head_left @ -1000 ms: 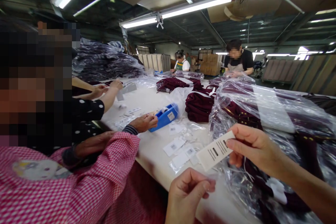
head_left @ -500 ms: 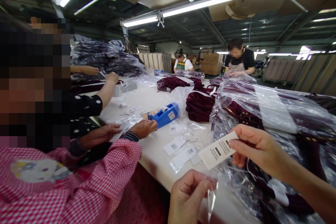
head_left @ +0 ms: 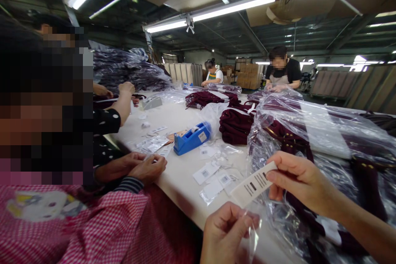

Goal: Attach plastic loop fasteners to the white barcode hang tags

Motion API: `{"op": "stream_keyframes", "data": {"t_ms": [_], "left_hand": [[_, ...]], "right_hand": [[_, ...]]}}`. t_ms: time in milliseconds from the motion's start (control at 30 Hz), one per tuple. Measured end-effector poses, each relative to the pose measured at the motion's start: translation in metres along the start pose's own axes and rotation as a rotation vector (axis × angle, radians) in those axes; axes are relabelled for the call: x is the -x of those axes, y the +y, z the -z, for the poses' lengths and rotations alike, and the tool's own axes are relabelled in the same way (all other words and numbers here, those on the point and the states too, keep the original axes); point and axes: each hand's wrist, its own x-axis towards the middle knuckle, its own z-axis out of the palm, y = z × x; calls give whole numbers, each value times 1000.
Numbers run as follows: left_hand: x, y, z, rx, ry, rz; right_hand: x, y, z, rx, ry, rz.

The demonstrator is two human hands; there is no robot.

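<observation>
Between the thumb and fingers of my right hand [head_left: 287, 177] is a white printed label [head_left: 253, 184], held by its upper right end above the table edge. Lower down, my left hand [head_left: 227, 229] pinches a small clear plastic bag [head_left: 254, 235], whose shiny film hangs from the fingertips. The label's lower left end lies close above my left fingers; whether it touches the bag I cannot tell. Beneath and beyond the label, white tags with barcodes [head_left: 215, 185] lie on the table. Maroon garments in clear plastic [head_left: 278, 132] are heaped beside my right hand.
A blue tape dispenser [head_left: 192, 138] stands mid-table, and a grey one [head_left: 151, 102] farther back. At my left, a co-worker in a pink checked garment [head_left: 108, 222] handles small tags. More wrapped garments [head_left: 123, 70] are piled at the back left. Two people work across the table.
My left hand and the label have come slightly closer together. The neighbouring co-worker's hand has drawn back from the blue tape dispenser to the other hand.
</observation>
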Motion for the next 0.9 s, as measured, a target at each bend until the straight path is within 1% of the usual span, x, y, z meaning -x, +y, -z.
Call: {"op": "stream_keyframes", "data": {"t_ms": [200, 367, 500, 700, 833, 900], "left_hand": [[0, -2, 1, 49, -15, 20], [-1, -2, 2, 109, -10, 55], [-1, -1, 1, 103, 4, 52], [1, -3, -5, 195, -12, 104], [4, 0, -12, 236, -37, 148], [5, 1, -14, 239, -28, 171]], "right_hand": [[-3, 1, -2, 19, 7, 22], [-1, 3, 1, 62, -32, 13], [1, 2, 7, 148, -78, -1], [-2, -1, 12, 254, -114, 8], [-5, -1, 9, 248, -110, 27], [-6, 0, 8, 229, -110, 25]]}}
